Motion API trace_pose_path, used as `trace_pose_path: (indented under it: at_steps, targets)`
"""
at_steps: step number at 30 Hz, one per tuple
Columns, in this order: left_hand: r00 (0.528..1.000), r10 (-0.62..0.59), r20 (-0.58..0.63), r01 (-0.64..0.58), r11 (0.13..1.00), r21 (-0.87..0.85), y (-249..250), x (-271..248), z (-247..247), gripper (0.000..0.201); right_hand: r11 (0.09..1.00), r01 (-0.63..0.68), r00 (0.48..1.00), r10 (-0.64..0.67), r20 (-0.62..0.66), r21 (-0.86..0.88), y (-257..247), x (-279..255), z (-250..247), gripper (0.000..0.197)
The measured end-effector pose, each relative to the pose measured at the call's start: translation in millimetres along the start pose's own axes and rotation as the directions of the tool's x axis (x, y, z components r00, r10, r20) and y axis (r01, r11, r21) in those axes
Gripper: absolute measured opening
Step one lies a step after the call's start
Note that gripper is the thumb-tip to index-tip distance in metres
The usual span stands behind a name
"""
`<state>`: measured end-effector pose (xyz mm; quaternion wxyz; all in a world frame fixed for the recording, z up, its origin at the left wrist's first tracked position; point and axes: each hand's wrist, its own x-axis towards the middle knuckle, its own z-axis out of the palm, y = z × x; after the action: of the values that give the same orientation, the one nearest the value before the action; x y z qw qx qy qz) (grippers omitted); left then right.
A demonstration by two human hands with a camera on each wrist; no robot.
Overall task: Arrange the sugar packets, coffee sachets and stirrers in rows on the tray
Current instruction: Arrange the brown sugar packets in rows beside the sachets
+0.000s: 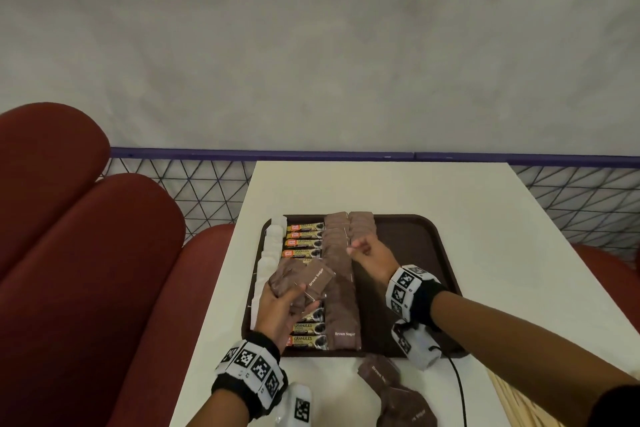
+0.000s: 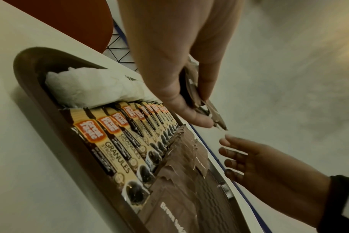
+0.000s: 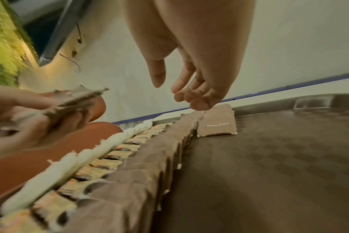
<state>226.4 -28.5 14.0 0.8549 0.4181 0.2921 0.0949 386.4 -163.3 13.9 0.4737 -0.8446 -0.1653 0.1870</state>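
Red seats: [image 1: 86,236] big soft seats stand on the left of the table.
White table: [image 1: 381,191] it is long and pale, and the tray sits on its near half.
Brown tray: [image 1: 415,243] its left half is full and its right half is bare.
Brown sugar rows: [image 1: 341,288] one long row runs from near to far. A second, short row sits just to its right at the far end.
Coffee sachets: [image 1: 304,239] a yellow and black row lies just left of the brown sugar.
White row: [image 1: 272,253] soft white paper things line the left edge of the tray. I cannot tell if they are stirrers.
Loose pile: [image 1: 398,392] more brown packets lie on the table, near the tray.
Left hand: [image 1: 280,302] its fingers are wrapped round a bunch of brown packets [image 1: 301,284], held up over the coffee row.
Right hand: [image 1: 372,253] it hangs over the short row with loose fingers and nothing in them.
What could go wrong: the bunch looks fat and slippy. A packet could drop and mess up the coffee row. A sleeve or wrist band could knock the leaning packets over like dominoes.
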Motion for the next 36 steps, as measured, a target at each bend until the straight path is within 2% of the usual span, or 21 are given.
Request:
trace_pose_path:
  at_steps: [4,9,12,14,17,21,26,31,34,36]
  targets:
    - [1.0,0.008,-0.003,-0.008,0.999,0.042,-3,-3,5,0.042,0.993,0.024,0.982,-0.044,0.185,0.111,-14,-22,7,0.029]
    - [1.0,0.019,0.002,-0.019,0.997,0.075,-5,-7,7,0.048,0.988,-0.001,0.957,-0.043,0.288,0.151,-17,-36,14,0.039]
    - [1.0,0.025,-0.001,-0.025,0.996,0.08,-4,-8,8,0.048,0.991,0.018,0.951,-0.058,0.304,0.135,-19,-38,14,0.032]
    - [1.0,0.022,-0.003,-0.022,0.997,0.078,-4,-7,8,0.048,0.99,0.013,0.946,-0.057,0.318,0.139,-19,-37,14,0.01]
    - [1.0,0.006,0.002,-0.006,0.999,0.053,-1,-9,8,0.042,0.99,0.028,0.946,-0.07,0.316,0.138,-19,-36,14,0.022]
    - [1.0,-0.017,0.024,0.017,1.0,0.015,2,-11,12,0.026,0.99,0.038,0.95,-0.078,0.304,0.136,-17,-34,11,0.026]
    - [0.999,-0.017,-0.03,0.017,1.0,0.014,-2,-6,6,0.038,0.976,-0.016,0.949,-0.055,0.312,0.219,-12,-29,2,0.018]
    - [0.998,-0.005,-0.062,0.006,1.0,0.024,-5,-4,2,0.043,0.975,-0.049,0.973,-0.002,0.231,0.215,1,-19,-9,0.013]
    - [0.998,0.008,-0.069,-0.005,0.999,0.038,-4,-3,-1,0.047,0.977,-0.105,0.993,0.093,0.072,0.185,14,-9,-17,0.016]
    - [0.997,0.016,-0.07,-0.013,0.999,0.048,-4,-1,-3,0.048,0.978,-0.166,0.983,0.175,-0.064,0.124,24,-1,-22,0.023]
